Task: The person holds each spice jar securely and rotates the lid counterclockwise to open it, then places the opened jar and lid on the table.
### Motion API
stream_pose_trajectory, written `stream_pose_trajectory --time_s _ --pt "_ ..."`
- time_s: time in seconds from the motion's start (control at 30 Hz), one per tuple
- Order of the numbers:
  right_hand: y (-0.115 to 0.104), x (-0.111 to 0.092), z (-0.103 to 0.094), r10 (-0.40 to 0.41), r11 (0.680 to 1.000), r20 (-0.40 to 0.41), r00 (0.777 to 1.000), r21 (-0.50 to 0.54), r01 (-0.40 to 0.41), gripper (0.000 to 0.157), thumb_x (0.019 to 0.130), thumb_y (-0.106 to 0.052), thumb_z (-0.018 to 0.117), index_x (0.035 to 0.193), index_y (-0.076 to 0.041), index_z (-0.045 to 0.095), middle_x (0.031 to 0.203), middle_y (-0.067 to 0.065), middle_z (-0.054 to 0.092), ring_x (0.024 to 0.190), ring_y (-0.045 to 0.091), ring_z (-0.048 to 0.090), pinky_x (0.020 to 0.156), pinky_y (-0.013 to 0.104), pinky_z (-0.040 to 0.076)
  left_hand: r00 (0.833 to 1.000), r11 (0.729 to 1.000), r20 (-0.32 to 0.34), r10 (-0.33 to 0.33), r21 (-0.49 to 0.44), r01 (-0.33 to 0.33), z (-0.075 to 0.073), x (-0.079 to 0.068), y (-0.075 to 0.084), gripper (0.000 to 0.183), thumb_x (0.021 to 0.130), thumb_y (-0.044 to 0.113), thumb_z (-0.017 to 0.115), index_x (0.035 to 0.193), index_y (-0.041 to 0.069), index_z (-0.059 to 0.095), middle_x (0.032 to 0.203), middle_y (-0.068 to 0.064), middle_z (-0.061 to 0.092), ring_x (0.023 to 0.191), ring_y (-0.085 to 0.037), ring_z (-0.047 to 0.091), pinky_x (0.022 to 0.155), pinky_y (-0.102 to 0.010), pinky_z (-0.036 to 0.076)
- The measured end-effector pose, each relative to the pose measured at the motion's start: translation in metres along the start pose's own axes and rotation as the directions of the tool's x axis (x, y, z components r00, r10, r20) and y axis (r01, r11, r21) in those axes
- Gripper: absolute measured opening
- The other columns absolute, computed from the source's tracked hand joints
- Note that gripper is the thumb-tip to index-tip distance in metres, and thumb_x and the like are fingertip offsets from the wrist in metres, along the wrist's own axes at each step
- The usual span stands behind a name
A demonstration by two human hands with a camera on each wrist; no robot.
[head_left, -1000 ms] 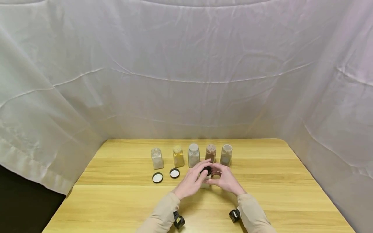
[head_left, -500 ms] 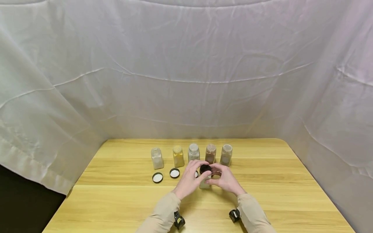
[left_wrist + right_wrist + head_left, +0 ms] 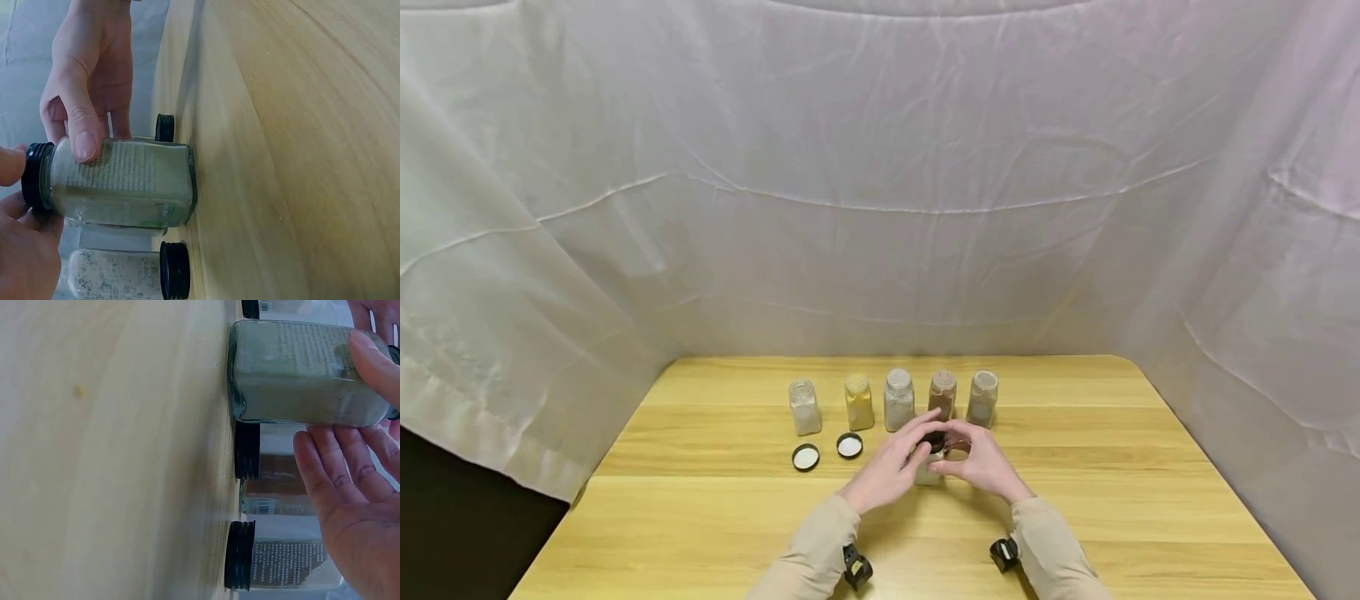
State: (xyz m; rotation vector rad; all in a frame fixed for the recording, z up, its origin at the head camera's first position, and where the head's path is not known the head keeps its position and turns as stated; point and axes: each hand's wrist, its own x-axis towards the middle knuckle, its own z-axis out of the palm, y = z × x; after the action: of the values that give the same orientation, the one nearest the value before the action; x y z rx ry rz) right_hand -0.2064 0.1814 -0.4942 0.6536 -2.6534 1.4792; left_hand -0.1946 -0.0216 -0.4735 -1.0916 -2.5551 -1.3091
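Note:
A square glass spice jar of pale greenish powder stands upright on the table, seen front on in both wrist views. My right hand grips its body, with the thumb on the near label side and fingers around the far side. My left hand pinches the jar's black lid from above, thumb on one edge and fingers around the other. Seen from the head, both hands cover much of the jar and lid. I cannot tell how tightly the lid sits on the neck.
Behind the hands stands a row of jars: white, yellow, speckled, reddish-brown and grey-brown. Black lids with white liners lie before them; more black lids show in the right wrist view. Grey cloth hangs behind.
My left hand turned on the lid, briefly drawing its fingers back and showing another lid behind it, then reached forward over the top again. My right hand stays on the jar.

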Motion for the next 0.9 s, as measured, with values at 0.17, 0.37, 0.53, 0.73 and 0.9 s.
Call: stream_pose_trajectory --time_s 0.17,0.37,0.53,0.73,0.9 --pt "0.0019 -0.0007 0.0011 -0.005 1.000 0.001 1.000 -0.005 0.005 0.054 0.079 -0.018 0.087 0.125 0.000 0.064 0.117 0.017 0.071 0.099 0.024 0.070 0.090 0.050 0.060 1.000 1.000 0.011 0.001 0.011 -0.001 0.0004 -0.0003 0.0011 0.038 0.107 0.011 0.043 0.144 0.014 0.051 0.155 -0.011 0.047 0.144 -0.030 0.045 0.121 -0.051 0.039" --pt "0.0022 0.0004 0.0005 -0.021 0.999 0.011 1.000 0.027 0.021 0.053 0.079 -0.015 0.086 0.124 0.003 0.063 0.117 0.019 0.070 0.098 0.022 0.071 0.094 0.048 0.059 0.992 0.999 -0.129 -0.019 0.033 0.024 0.0033 0.0023 -0.0026 0.038 0.101 0.025 0.061 0.137 0.015 0.057 0.136 -0.005 0.063 0.127 -0.021 0.058 0.109 -0.042 0.051" --pt "0.0034 0.0006 0.0009 -0.025 0.999 0.014 1.000 0.032 0.025 0.052 0.079 -0.016 0.086 0.123 0.002 0.064 0.116 0.018 0.070 0.097 0.019 0.071 0.096 0.047 0.059 0.978 0.997 -0.202 -0.056 0.032 0.064 0.0055 0.0019 -0.0042 0.043 0.097 0.037 0.066 0.135 0.017 0.060 0.135 -0.004 0.064 0.127 -0.021 0.058 0.107 -0.043 0.052" --pt "0.0025 0.0006 0.0008 -0.006 0.999 0.007 1.000 0.045 0.006 0.052 0.078 -0.016 0.087 0.122 0.002 0.064 0.116 0.018 0.071 0.098 0.022 0.071 0.093 0.049 0.059 0.987 0.999 -0.161 -0.009 0.048 0.017 0.0054 0.0011 -0.0055 0.034 0.109 0.023 0.044 0.138 0.011 0.057 0.150 -0.012 0.053 0.141 -0.027 0.049 0.117 -0.047 0.044" --pt "0.0024 0.0004 0.0004 0.010 1.000 0.004 1.000 0.027 -0.010 0.057 0.078 -0.018 0.088 0.124 0.003 0.063 0.117 0.020 0.070 0.100 0.026 0.070 0.093 0.050 0.059 0.997 1.000 -0.076 0.023 0.017 -0.022 0.0032 0.0020 -0.0039 0.035 0.108 0.009 0.040 0.140 0.006 0.055 0.153 -0.013 0.050 0.143 -0.028 0.047 0.120 -0.045 0.040"
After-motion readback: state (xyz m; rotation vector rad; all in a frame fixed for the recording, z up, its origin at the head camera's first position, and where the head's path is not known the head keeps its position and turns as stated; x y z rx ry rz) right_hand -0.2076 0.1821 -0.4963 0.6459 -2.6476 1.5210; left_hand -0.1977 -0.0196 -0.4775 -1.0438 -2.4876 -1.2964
